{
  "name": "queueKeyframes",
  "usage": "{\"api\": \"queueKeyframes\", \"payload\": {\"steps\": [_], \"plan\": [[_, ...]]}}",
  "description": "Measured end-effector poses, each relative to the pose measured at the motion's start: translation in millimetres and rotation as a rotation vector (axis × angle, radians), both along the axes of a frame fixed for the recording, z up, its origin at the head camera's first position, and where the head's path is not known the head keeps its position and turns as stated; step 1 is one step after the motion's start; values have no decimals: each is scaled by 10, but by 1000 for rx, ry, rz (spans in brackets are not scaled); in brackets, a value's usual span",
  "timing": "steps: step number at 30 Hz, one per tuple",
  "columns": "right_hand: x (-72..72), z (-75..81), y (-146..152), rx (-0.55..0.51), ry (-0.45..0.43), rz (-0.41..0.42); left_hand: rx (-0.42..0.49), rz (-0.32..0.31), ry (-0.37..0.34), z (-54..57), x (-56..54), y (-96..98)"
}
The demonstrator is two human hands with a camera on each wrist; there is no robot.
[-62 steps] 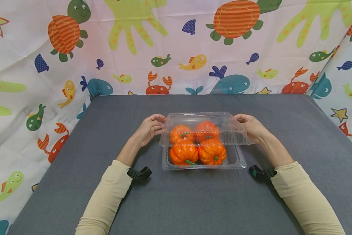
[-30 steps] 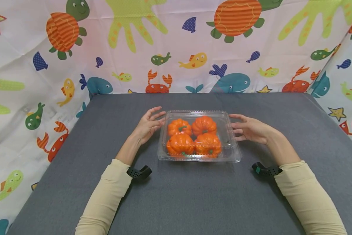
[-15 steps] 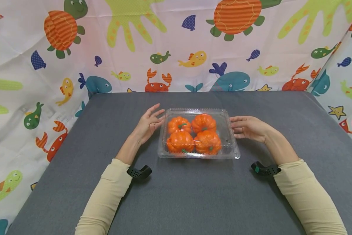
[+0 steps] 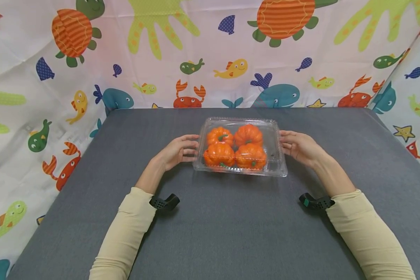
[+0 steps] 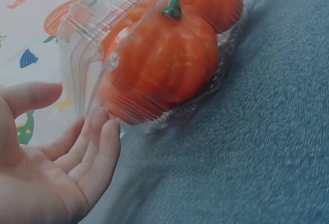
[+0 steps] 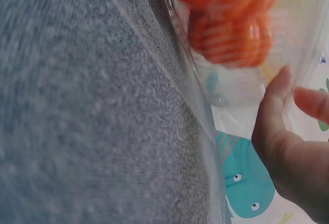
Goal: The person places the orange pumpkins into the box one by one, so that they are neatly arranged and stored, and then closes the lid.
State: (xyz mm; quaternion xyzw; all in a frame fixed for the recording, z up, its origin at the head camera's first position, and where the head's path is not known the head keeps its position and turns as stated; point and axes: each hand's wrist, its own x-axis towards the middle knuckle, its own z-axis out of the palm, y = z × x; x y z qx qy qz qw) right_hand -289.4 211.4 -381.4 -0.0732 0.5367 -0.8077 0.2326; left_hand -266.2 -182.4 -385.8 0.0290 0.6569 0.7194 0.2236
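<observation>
A clear plastic clamshell container (image 4: 239,170) sits at the middle of the table, its lid down and several small orange pumpkins (image 4: 250,156) inside. The left hand (image 4: 176,153) holds its left end; in the left wrist view the fingers (image 5: 105,149) lie at the near lower edge and the thumb is apart on the far side. The right hand (image 4: 302,147) grips the right end, with the thumb and a finger close together at the edge in the right wrist view. Whether the container is lifted off the cloth cannot be told.
Grey cloth (image 4: 224,233) covers the table. Behind it and at both sides hangs a white curtain (image 4: 210,89) printed with sea animals. A black strap device (image 4: 165,202) is worn on each wrist, below beige sleeves (image 4: 123,233).
The lid came down over the pumpkins and the hands shifted to the container's ends. In the last half second the container moved away and slightly right, turning a little, with both hands on it.
</observation>
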Motion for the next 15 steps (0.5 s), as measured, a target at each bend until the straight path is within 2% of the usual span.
{"api": "queueKeyframes", "payload": {"steps": [4,7,10,15], "plan": [[3,7,-14,-29,-32,-88,-42,-51,-37,19,12,-2],[3,13,-19,-27,-50,-121,-74,-88,-56,21,17,3],[5,22,-14,-18,-62,-105,-70,-95,-55,8,19,6],[9,39,13,23,-74,-12,30,-67,-32,-18,11,10]]}}
